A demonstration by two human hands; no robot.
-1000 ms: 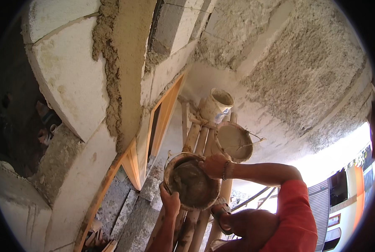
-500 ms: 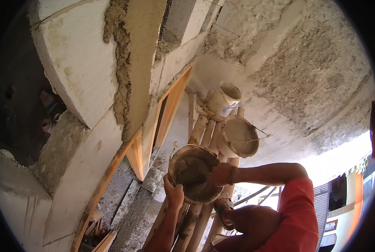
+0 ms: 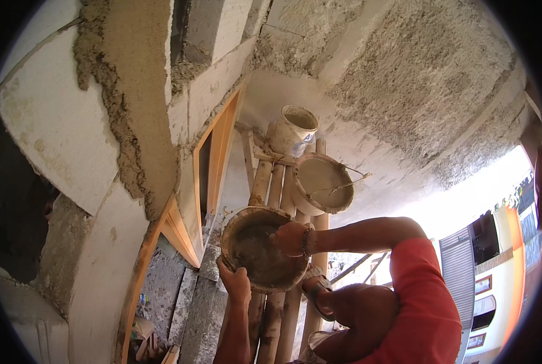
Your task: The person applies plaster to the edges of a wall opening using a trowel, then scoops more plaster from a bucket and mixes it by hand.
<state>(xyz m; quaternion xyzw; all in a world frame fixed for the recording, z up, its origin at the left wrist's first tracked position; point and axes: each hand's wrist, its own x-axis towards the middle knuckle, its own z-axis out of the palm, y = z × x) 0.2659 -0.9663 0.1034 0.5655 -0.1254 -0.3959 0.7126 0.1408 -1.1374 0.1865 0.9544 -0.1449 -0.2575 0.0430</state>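
I hold a round, mortar-smeared pan [image 3: 249, 246] with wet grey mortar inside, above bamboo scaffold poles [image 3: 271, 182]. My left hand [image 3: 237, 284] grips its lower rim from underneath. My right hand [image 3: 290, 238], with a bracelet at the wrist and a red sleeve up the arm, clasps the right rim with the fingers reaching inside. My bent knee [image 3: 359, 312] and sandalled foot [image 3: 315, 292] are just right of the pan.
A second mortar pan [image 3: 319, 182] with a thin metal tool across it rests further along the poles, and a white bucket [image 3: 293, 130] beyond it. A block wall with rough mortar joints [image 3: 113, 109] and an orange wooden frame [image 3: 216, 151] stand left. Buildings show at lower right.
The pan has drifted slightly left and up in the view while both hands keep hold of it. The right hand has slid a little further over the rim.
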